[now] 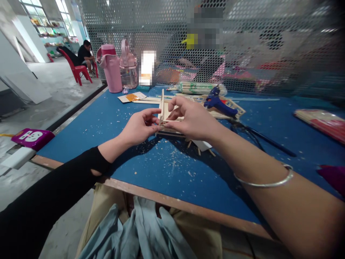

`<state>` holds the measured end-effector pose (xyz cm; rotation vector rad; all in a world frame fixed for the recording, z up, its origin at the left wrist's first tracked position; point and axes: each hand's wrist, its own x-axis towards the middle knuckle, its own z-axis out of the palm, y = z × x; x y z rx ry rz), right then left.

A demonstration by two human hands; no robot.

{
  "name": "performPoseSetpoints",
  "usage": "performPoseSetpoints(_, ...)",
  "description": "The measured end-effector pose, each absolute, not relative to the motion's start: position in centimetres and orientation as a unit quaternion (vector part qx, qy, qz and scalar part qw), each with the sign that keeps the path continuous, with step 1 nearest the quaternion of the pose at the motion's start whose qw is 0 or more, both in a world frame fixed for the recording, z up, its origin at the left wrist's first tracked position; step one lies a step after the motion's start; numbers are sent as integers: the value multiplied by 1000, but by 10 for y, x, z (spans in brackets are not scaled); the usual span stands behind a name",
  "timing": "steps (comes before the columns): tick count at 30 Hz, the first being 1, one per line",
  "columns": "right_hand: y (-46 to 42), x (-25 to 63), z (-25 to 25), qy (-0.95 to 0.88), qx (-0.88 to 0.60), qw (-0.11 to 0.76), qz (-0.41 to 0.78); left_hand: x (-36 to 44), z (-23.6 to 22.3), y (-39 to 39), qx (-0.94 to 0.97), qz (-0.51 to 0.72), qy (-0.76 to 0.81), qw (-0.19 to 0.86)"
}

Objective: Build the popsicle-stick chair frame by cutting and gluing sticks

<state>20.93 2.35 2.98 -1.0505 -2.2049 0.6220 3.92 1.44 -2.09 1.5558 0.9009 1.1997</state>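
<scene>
On the blue table (pixel 121 162), a frame of wooden sticks (pixel 165 108) has its left end pinched by the left hand (pixel 141 125) and right hand (pixel 193 120), fingers nearly closed. The right hand hides much of it, blurring exact fingertip contact.

Left arm: black sleeve (pixel 58 192), small opening near its cuff. Right forearm uncovered; slim silver bangle (pixel 265 185) worn there. Below the surface's near edge: khaki trousers (pixel 104 207), rumpled pale-blue cloth (pixel 142 230) draped over the lap. Both hands were bare.
</scene>
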Motion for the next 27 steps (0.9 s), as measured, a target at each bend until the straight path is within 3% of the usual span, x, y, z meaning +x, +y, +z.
performPoseSetpoints(4,23,209,30,-830,-402,305,238,39,-20,13,660,480,384,433)
performPoseSetpoints(11,28,214,32,-794,-402,306,337,38,-16,11,734,423,456,273)
performPoseSetpoints(15,28,216,46,-761,-407,329,382,39,-9,9,716,487,408,290)
performPoseSetpoints(20,21,214,57,-723,-399,388,409,41,-2,3,706,568,357,228)
performPoseSetpoints(27,18,209,53,-714,-393,403,417,39,-4,4,704,579,323,256)
